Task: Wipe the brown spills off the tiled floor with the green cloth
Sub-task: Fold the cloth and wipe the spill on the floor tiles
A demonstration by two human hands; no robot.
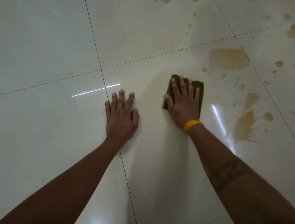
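A green cloth (200, 89) lies flat on the pale tiled floor (47, 48), and my right hand (183, 102) presses down on it with fingers spread. My left hand (122, 115) rests flat on the bare tile to the left of the cloth, fingers apart, holding nothing. Brown spills lie to the right of the cloth: a large patch (228, 59) up and right, a long puddle (244, 126) at lower right, a streak (251, 100) between them, and several small drops (279, 63) scattered around.
More brown drops (290, 31) reach the right edge and the top edge (164, 1). Dark grout lines (103, 80) cross the glossy tiles. A wet shiny streak (218, 115) glints just right of my right wrist, which wears a yellow band (192, 125).
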